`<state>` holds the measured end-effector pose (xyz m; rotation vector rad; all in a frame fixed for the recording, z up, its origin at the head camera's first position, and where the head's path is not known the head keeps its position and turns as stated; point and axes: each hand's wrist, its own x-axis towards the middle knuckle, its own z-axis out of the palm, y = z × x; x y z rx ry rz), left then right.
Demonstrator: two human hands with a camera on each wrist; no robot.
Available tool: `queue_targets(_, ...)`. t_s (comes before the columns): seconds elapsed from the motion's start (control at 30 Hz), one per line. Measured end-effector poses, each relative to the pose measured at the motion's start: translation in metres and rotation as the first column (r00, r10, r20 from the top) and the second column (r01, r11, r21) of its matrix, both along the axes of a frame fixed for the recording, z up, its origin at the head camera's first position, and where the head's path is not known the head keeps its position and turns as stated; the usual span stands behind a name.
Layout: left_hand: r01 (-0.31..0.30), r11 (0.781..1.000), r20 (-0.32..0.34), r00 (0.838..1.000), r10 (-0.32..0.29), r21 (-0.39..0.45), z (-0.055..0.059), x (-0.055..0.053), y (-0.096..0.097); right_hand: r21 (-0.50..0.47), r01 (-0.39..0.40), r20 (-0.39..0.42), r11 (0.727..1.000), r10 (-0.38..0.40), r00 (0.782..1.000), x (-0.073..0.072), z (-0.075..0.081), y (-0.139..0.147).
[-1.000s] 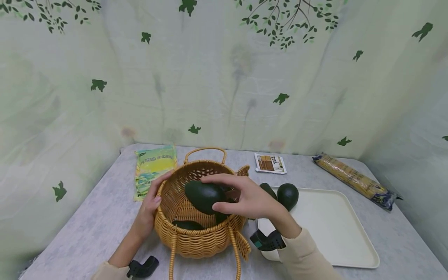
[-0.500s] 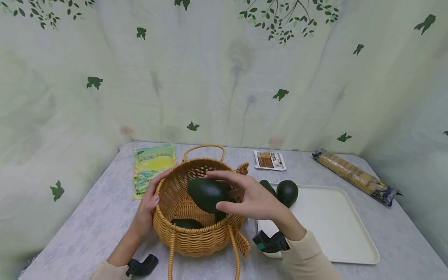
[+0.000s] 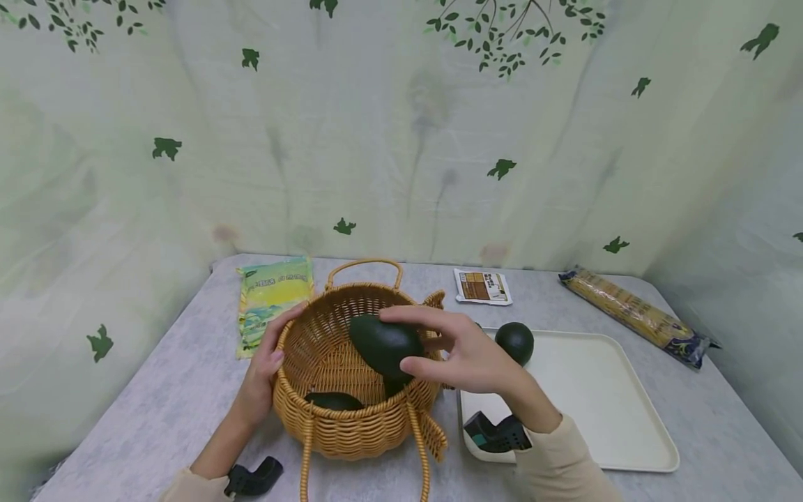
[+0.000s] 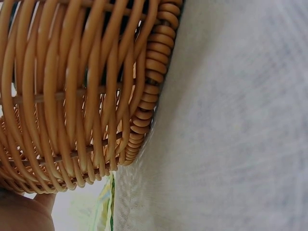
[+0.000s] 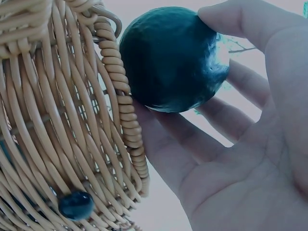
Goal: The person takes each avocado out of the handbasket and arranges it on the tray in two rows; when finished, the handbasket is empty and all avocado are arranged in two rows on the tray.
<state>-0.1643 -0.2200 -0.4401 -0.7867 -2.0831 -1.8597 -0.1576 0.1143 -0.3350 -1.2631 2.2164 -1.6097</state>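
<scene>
A dark green avocado [image 3: 383,345] is being gripped between the thumb and fingers of the right hand [image 3: 464,357], over the right part of the opening of a wicker basket [image 3: 351,438]. The basket's left side is being held by the left hand [image 3: 263,373], its fingers being curved along the outer wall. In the head view, a second avocado [image 3: 334,401] is being shown inside, close to the near wall, while a dark green piece [image 3: 393,387] is being mostly covered by the gripped one, so its shape cannot be told. A cream tray [image 3: 602,397] is being partly hidden by the right arm, and another avocado [image 3: 514,341] is being supported at its far left corner. Toward the back of the grey surface [image 3: 157,425], a yellow-and-green packet [image 3: 272,296], a small white-and-brown packet [image 3: 483,287] and a long gold packet [image 3: 633,315] are being displayed. Only by the right wrist view is the gripped avocado being shown from the palm side, just beside the coiled rim, and a glossy dark bead [image 5: 76,205] being revealed on the basket's outside. By the left wrist view, the weave is being presented close up, dark patches being glimpsed through its gaps; just part of the left hand is being caught there.
</scene>
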Motion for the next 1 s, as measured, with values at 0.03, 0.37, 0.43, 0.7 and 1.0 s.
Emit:
queue_targets(0.03, 0.0, 1.0, 0.0, 1.0, 0.0, -0.001, 0.0, 0.0, 0.0, -0.002, 0.001, -0.004, 1.0, -0.001, 1.0, 0.0, 0.0, 0.001)
queue_targets(0.37, -0.024, 1.0, 0.013, 1.0, 0.024, 0.007, 0.0, 0.002, 0.002, -0.012, 0.043, -0.075, 0.999, -0.044, 0.996, 0.0, 0.004, 0.015)
queue_targets(0.43, -0.023, 1.0, 0.01, 1.0, 0.022, 0.008, 0.0, 0.001, 0.002, -0.012, 0.055, -0.085, 0.998, -0.056, 0.995, 0.0, 0.005, 0.019)
queue_targets(0.7, -0.018, 1.0, -0.001, 1.0, 0.018, -0.001, -0.001, 0.001, 0.001, -0.02, 0.101, -0.092, 0.995, -0.103, 0.99, 0.002, 0.01, 0.029)
queue_targets(1.0, -0.022, 1.0, -0.035, 0.999, 0.022, 0.001, 0.002, 0.003, 0.003, -0.066, 0.108, -0.059, 0.992, -0.112, 0.992, 0.005, 0.009, 0.046)
